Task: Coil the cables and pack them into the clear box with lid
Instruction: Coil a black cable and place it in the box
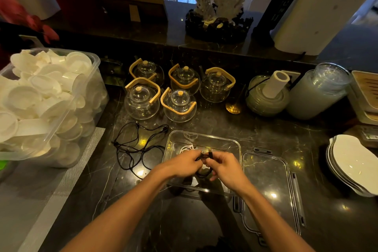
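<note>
Dark marble counter (266, 129), both hands, left hand (182, 164) and right hand (225, 166), pinched a coiled black cable (203, 173) over the clear box (204, 139) near the front edge, lid (268, 182) beside it, loose black cable (135, 147) left, glass teapots (176, 88) behind, window beyond.

A clear box (204, 139), rectangular with rounded corners, stands open on the dark marble counter. Inside it, near its far left corner, lies a white cable (187, 148), loosely coiled. Above the box's middle a small black cable (204, 173) is bunched into a tight coil, its loop hanging down and its plug ends sticking up. The clear lid (268, 188), with latch flaps along its edges, lies flat on the counter just beside the box's right side. Left of the box a long black cable (136, 146) sprawls uncoiled in loose loops on the counter.
</note>
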Tool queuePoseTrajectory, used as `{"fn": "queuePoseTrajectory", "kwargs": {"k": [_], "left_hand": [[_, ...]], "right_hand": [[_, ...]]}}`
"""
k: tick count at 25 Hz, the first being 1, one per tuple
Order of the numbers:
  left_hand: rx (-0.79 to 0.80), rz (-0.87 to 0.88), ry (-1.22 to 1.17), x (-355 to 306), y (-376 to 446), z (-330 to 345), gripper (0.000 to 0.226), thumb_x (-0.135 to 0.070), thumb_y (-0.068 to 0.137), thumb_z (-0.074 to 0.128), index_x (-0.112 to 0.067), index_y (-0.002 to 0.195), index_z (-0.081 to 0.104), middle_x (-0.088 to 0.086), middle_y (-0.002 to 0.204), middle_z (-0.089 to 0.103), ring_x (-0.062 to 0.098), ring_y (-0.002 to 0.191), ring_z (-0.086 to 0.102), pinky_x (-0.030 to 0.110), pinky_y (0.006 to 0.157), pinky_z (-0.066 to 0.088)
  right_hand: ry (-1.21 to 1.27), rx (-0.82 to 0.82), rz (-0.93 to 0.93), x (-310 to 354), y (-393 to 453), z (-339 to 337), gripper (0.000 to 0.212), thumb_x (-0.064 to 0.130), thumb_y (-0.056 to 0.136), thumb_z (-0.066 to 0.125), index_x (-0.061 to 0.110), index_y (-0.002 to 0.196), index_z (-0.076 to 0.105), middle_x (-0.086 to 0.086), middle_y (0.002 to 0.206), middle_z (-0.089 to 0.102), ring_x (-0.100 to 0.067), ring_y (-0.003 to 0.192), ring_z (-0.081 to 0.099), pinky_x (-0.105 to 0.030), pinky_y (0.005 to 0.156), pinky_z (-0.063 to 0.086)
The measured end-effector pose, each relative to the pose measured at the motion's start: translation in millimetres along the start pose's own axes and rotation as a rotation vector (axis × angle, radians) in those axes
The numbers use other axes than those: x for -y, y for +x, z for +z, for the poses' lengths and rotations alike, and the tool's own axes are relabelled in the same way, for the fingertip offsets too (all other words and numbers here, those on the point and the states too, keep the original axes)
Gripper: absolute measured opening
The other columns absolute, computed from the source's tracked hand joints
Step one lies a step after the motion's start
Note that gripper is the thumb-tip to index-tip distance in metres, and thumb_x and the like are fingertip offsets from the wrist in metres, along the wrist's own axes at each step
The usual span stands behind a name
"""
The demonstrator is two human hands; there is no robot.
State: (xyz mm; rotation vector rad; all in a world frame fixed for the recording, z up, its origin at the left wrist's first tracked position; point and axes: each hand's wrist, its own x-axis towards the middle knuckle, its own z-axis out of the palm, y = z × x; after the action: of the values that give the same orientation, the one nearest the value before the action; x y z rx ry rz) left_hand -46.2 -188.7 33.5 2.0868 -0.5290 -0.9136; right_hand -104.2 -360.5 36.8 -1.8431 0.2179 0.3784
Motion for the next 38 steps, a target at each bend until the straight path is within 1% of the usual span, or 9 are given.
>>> {"fn": "queuePoseTrajectory", "kwargs": {"k": [6,9,15,18,22,24,27,33,38], "left_hand": [[0.007,-0.087,-0.241,2,2,-4,0.032,-0.038,0.108,0.039,-0.019,0.101,0.064,0.001,0.088,0.061,0.012,0.078,0.056,0.022,0.066,0.045],[-0.11,-0.063,-0.32,13,5,0,0.048,-0.041,0.108,0.037,-0.003,0.115,0.065,0.007,0.092,0.065,0.016,0.08,0.06,0.028,0.07,0.048],[-0.473,0.18,-0.055,11,1,5,0.044,-0.04,0.102,0.054,-0.027,0.144,0.055,-0.002,0.113,0.067,0.009,0.096,0.063,0.031,0.087,0.054],[-0.406,0.208,0.158,9,2,9,0.047,-0.04,0.106,0.041,-0.035,0.153,0.04,-0.001,0.103,0.054,0.014,0.095,0.055,0.033,0.085,0.049],[-0.277,0.138,-0.013,6,1,15,0.048,-0.031,0.109,0.037,-0.029,0.157,0.03,-0.005,0.101,0.048,0.013,0.098,0.053,0.023,0.089,0.046],[-0.255,0.136,-0.075,5,-1,15,0.048,-0.028,0.109,0.04,-0.028,0.156,0.033,-0.006,0.106,0.053,0.009,0.103,0.055,0.012,0.087,0.042],[-0.224,0.119,-0.44,2,-4,10,0.052,-0.018,0.104,0.055,-0.028,0.152,0.039,0.001,0.12,0.068,0.013,0.116,0.063,0.02,0.096,0.048],[-0.157,-0.079,-0.719,-3,-5,-4,0.035,-0.009,0.087,0.077,0.003,0.117,0.063,0.016,0.093,0.078,0.019,0.079,0.074,0.024,0.064,0.053],[-0.072,-0.206,-0.789,-5,-7,-13,0.02,-0.014,0.081,0.083,-0.016,0.088,0.065,0.011,0.086,0.076,0.014,0.067,0.071,0.02,0.053,0.048]], "right_hand": [[0.048,-0.023,-0.006,-4,2,-1,0.02,0.003,0.1,0.059,0.013,0.109,0.074,-0.01,0.092,0.073,-0.005,0.054,0.058,-0.027,0.054,0.058],[0.082,-0.082,0.003,-4,5,-1,0.02,0.002,0.1,0.059,0.016,0.104,0.073,-0.002,0.077,0.068,-0.005,0.051,0.056,-0.03,0.054,0.059],[0.05,-0.129,0.017,-4,9,-1,0.015,0.006,0.1,0.06,0.009,0.104,0.074,-0.004,0.076,0.065,-0.011,0.052,0.063,-0.03,0.057,0.06],[0.125,-0.113,0.029,0,8,0,0.014,0.005,0.1,0.06,0.007,0.1,0.074,-0.005,0.075,0.065,-0.014,0.055,0.064,-0.028,0.058,0.06],[0.19,-0.124,0.04,2,7,-2,0.017,0.002,0.1,0.059,0.005,0.108,0.073,-0.006,0.077,0.064,-0.01,0.054,0.061,-0.026,0.059,0.06],[0.2,-0.131,0.038,2,5,-2,0.017,0.002,0.1,0.058,0.008,0.107,0.073,-0.006,0.078,0.065,-0.01,0.054,0.062,-0.025,0.058,0.059],[0.227,-0.131,0.012,6,1,-2,0.022,0.001,0.1,0.059,0.017,0.099,0.075,-0.004,0.082,0.074,-0.015,0.058,0.069,-0.024,0.057,0.059],[0.145,-0.134,-0.008,3,6,-4,0.02,0.005,0.099,0.063,0.018,0.1,0.078,-0.008,0.086,0.079,-0.042,0.078,0.075,-0.046,0.066,0.064],[0.195,-0.109,-0.008,6,3,-4,0.023,0.001,0.097,0.063,0.02,0.104,0.074,-0.011,0.094,0.078,-0.044,0.081,0.074,-0.036,0.062,0.064]]}}
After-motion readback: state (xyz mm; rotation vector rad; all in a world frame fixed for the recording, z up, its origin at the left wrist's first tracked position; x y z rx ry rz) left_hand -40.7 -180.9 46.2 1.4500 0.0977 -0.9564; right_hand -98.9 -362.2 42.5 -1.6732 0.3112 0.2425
